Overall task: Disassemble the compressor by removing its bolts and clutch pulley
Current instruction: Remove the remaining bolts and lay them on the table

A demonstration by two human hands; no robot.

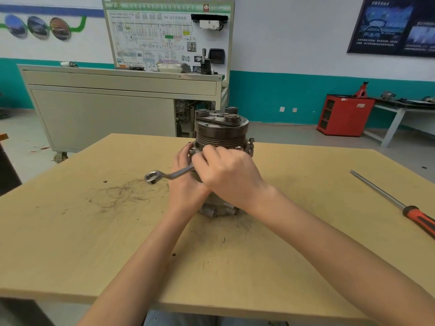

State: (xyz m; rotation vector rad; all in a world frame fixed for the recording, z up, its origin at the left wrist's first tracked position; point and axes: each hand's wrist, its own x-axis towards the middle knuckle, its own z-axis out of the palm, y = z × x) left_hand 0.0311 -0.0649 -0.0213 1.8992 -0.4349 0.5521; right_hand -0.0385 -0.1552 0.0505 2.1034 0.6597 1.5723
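One compressor [219, 209] stands upright mid-counter [94, 231], with the grooved pulley [221, 134] on top. The left grip [186, 184] is wrapped round the compressor's left side, just under the pulley. The right grip [228, 175] is clamped on a wrench [164, 176] at the near side of the flange. The wrench's ring end sticks out left, free in the air. Its other end is hidden under the fingers, so I can't tell if it sits on a bolt. One bolt [251, 140] shows at the flange's right edge. A screwdriver [400, 205] lies well apart at the right of the counter.
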